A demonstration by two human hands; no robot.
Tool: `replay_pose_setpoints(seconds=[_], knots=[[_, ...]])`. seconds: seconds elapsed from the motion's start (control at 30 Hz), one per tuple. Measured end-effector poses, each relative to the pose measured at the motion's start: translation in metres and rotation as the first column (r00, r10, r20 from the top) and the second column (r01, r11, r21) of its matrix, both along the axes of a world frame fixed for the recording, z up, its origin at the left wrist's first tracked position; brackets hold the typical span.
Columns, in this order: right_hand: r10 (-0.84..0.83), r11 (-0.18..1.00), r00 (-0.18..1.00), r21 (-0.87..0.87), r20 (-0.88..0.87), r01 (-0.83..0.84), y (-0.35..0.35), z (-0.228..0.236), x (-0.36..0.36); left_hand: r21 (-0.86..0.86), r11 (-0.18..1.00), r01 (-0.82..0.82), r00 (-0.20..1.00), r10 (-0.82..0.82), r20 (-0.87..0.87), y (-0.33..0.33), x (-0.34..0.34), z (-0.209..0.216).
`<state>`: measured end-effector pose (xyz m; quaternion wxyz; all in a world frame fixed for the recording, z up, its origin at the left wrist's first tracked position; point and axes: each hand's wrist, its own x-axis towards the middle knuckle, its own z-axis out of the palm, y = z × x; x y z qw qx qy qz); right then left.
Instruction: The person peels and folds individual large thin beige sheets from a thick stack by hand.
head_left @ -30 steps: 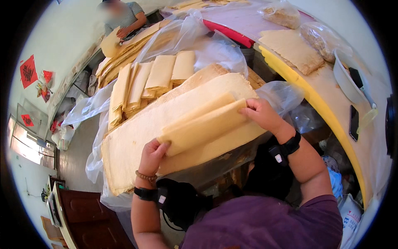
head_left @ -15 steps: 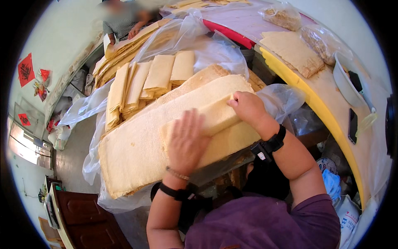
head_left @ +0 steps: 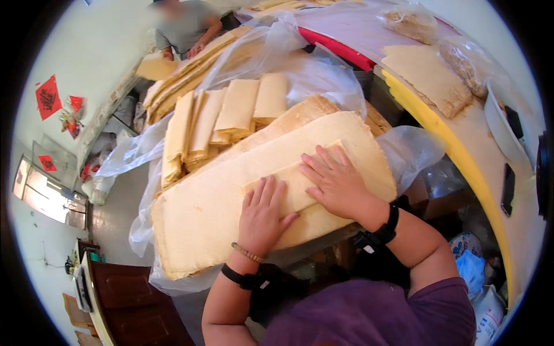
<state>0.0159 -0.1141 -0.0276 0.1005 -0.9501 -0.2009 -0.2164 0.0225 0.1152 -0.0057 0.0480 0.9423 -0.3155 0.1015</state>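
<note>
In front of me lies a long stack of pale yellow sheets that look like tofu skin. On top of it is a folded sheet, a narrow flat strip with a straight far edge. My left hand lies flat on its left part, fingers stretched out and thumb pointing right. Palm down on the right part, my right hand has its fingers spread. Neither hand grips anything. The palms hide some of the strip's near side.
Folded bundles lie just beyond the stack. Clear plastic sheeting hangs around it. At the far left a person handles more sheets. A yellow-edged table on the right bears a white basin and a phone.
The sheet's raised fold now lies flat. My right hand has gone from pinching its end to lying open on it; my left hand, blurred before, rests still. The view has shifted slightly.
</note>
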Motion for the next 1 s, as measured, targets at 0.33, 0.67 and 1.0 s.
replay_pose_setpoints(seconds=[0.33,0.67,1.0], knots=[[-0.071,0.76,0.997,0.649,0.016,0.044,-0.044,0.052,0.013,-0.067,0.994,0.086,0.984,-0.074,0.161,0.035,0.053,0.046],[-0.087,0.268,0.98,0.943,-0.18,0.197,-0.093,0.044,0.025,0.551,0.808,-0.209,0.977,0.191,0.091,0.11,0.274,0.019],[-0.047,-0.115,0.984,0.979,-0.173,0.166,-0.129,0.025,0.008,-0.106,0.991,0.084,0.993,-0.092,-0.074,-0.05,0.08,0.05]])
